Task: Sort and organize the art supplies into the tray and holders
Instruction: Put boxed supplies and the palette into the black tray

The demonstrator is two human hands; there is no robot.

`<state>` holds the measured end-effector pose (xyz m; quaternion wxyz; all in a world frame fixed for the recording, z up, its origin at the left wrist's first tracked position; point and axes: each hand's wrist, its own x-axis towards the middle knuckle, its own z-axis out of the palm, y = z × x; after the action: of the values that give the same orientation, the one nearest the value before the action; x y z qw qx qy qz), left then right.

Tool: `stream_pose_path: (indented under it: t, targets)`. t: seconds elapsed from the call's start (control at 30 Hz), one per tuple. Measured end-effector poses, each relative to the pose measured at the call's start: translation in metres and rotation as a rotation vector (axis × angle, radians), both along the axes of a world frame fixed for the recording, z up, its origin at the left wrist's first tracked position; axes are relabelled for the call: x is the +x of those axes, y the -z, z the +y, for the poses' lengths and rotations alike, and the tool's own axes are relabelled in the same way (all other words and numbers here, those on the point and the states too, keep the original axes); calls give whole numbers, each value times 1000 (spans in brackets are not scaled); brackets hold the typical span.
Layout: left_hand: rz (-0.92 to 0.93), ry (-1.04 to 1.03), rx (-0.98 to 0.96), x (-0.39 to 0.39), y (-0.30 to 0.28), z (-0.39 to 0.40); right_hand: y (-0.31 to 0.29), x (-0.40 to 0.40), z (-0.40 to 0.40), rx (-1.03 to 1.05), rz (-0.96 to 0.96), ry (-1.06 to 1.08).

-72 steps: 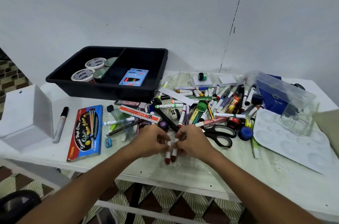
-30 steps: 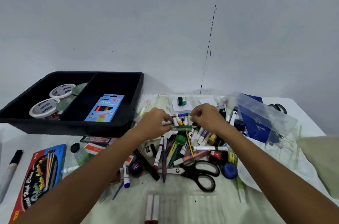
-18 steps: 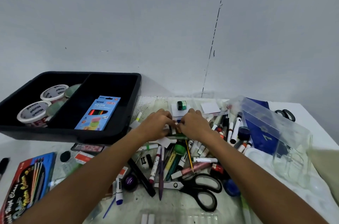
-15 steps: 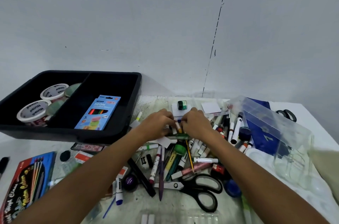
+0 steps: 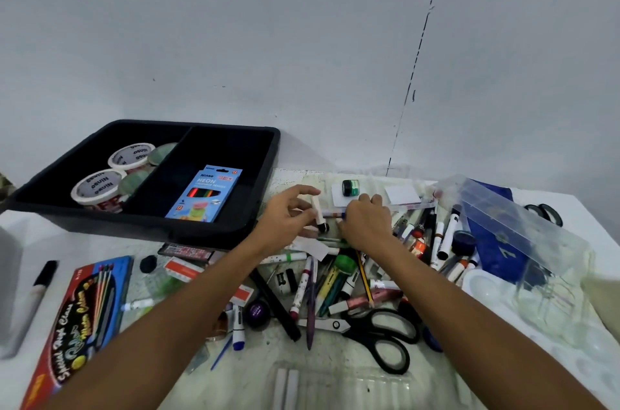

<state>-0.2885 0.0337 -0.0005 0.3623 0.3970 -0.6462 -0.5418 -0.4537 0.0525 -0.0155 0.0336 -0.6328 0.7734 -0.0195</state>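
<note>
I am in the step of picking markers out of the loose pile (image 5: 339, 275), which lies just beside the black tray (image 5: 268, 154), toward its right side. My left hand (image 5: 285, 221) is partly closed: thumb and fingers pinch a short white marker with a black cap (image 5: 318, 213), held nearly upright above the pile, close to the right wall of the tray. My right hand (image 5: 365, 225) lies palm down on the pile, its fingers curled over a thin pen with a blue end (image 5: 332, 215); I cannot tell if it really grips it.

The tray is hard matte plastic with two compartments. The left one holds round white tape rolls (image 5: 97, 186); the right one holds a flat blue cardboard box of neon pencils (image 5: 204, 193).

I judge the task as early, because most things are not sorted. The next move, I think, calls for a firm grip on the smooth round barrels, which roll easily, and then a short carry to a holder.

Further from the tray stand a clear plastic organizer (image 5: 510, 221), glossy and rigid, and black-handled steel scissors (image 5: 375, 332). In front of the tray lies a flat red box of colour pencils (image 5: 84, 319).
</note>
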Motion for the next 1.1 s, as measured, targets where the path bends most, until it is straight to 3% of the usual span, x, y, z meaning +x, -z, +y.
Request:
stream_pose_path:
  t: [0.2, 0.4, 0.57, 0.93, 1.1]
  targets:
    - [145, -58, 289, 14, -9, 17, -8, 3, 7, -102, -257, 60]
    - [7, -34, 238, 31, -10, 37, -26, 1, 36, -146, -663, 17]
    - [-69, 63, 243, 44, -18, 56, -46, 5, 79, -29, -879, -127]
    - [-306, 280, 150, 59, -5, 121, -32, 38, 159, 175, -1029, -112]
    - [-392, 281, 6, 63, 12, 143, -11, 52, 181, 204, -1075, -64]
